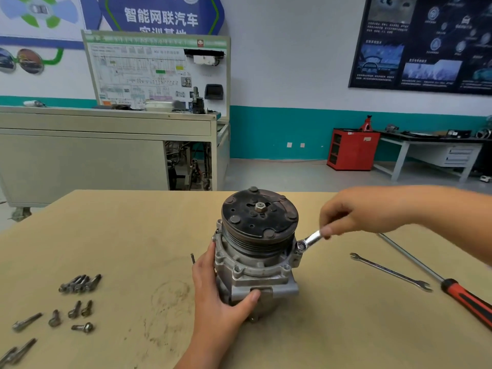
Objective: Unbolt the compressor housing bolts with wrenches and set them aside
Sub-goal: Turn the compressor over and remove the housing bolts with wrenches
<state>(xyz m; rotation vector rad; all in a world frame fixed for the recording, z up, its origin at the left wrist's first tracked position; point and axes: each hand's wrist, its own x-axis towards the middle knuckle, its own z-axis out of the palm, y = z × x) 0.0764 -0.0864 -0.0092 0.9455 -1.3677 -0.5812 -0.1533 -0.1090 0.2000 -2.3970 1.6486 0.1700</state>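
A grey compressor (255,265) with a black pulley on top stands upright at the middle of the tan table (133,235). My left hand (213,294) grips its housing from the left, thumb across the front. My right hand (348,214) holds a shiny wrench (310,240), whose ring end sits on a bolt at the housing's right flange. Several removed bolts (80,284) lie loose on the table at the left.
A second open-ended wrench (391,272) and a red-handled screwdriver (463,296) lie on the table to the right. A small dark pin (192,258) lies just left of the compressor. A grey training bench and a red cabinet stand beyond the table.
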